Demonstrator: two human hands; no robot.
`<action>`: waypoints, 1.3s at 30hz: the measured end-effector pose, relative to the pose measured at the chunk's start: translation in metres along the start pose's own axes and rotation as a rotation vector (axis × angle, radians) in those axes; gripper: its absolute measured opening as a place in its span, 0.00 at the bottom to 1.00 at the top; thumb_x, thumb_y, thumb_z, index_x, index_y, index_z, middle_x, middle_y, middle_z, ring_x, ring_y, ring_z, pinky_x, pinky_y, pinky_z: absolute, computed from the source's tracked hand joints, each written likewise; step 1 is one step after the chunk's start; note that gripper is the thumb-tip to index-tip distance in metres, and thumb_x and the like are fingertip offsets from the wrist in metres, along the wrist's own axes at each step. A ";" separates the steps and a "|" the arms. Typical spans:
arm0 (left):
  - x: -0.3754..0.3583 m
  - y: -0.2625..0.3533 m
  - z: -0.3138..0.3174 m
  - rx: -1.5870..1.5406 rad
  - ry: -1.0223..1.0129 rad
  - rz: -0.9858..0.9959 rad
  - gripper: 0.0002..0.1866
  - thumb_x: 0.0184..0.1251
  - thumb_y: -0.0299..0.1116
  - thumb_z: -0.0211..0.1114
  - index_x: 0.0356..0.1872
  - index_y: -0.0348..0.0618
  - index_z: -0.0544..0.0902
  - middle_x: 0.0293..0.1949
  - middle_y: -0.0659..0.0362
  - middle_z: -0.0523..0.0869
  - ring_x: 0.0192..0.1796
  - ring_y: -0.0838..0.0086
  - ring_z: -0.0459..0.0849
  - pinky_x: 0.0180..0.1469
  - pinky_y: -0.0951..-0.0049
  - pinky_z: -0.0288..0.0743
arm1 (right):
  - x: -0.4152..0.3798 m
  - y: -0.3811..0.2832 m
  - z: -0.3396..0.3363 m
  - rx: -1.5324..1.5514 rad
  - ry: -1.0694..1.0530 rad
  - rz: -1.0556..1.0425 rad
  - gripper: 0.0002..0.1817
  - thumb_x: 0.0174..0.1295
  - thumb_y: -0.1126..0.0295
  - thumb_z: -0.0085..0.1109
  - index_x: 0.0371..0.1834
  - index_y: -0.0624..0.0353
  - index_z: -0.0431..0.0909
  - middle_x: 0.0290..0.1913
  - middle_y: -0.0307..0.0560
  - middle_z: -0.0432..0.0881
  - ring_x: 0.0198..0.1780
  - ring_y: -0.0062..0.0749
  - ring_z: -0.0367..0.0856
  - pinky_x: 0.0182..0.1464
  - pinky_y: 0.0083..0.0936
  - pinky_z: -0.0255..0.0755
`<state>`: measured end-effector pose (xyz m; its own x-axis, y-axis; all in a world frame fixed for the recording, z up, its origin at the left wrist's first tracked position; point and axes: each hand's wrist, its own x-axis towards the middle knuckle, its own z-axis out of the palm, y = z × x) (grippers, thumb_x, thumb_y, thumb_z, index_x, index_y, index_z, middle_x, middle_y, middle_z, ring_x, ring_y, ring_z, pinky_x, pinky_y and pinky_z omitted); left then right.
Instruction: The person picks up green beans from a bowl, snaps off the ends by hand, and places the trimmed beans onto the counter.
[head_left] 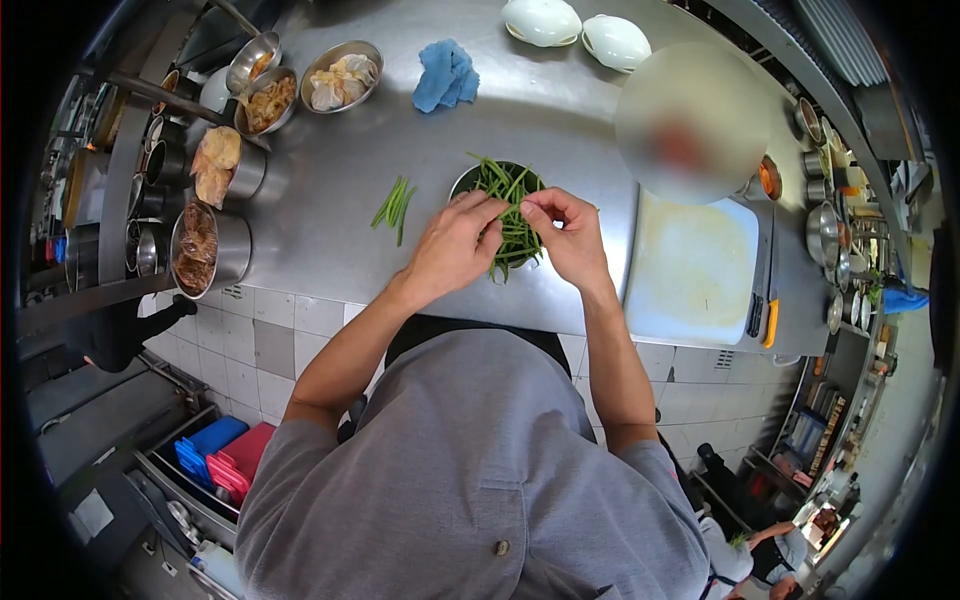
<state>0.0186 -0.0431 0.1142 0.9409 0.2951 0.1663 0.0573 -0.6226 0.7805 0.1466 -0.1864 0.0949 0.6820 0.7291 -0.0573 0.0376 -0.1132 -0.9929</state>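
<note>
Both hands, left (pixel 455 245) and right (pixel 570 235), pinch one green bean (pixel 512 208) over the bowl (pixel 462 182) near the counter's (pixel 320 180) front edge; it could drop.

We stand at a steel tabletop (pixel 330 215) whose front is faced with pale square tiles (pixel 262 335). Metal bowls (pixel 340 75) and pots (pixel 205 245) line its left end; a blue cloth (pixel 445 75) and two white dishes (pixel 580 30) lie at the far edge. Red and blue bins (pixel 225 455) sit low on the left. A white board (pixel 690 270) lies at the right.
</note>
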 end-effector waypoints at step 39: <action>-0.040 -0.121 -0.029 0.214 0.117 -0.409 0.12 0.63 0.27 0.68 0.47 0.38 0.84 0.40 0.51 0.86 0.48 0.54 0.83 0.51 0.56 0.77 | 0.012 0.039 0.006 -0.741 0.003 -0.161 0.11 0.64 0.76 0.58 0.49 0.58 0.82 0.45 0.53 0.82 0.39 0.51 0.84 0.42 0.43 0.77</action>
<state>-0.0356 0.0418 0.0305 0.7836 0.6191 -0.0520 0.4940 -0.5701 0.6565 0.1518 -0.1774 0.0550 0.6285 0.7733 0.0839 0.6174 -0.4303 -0.6585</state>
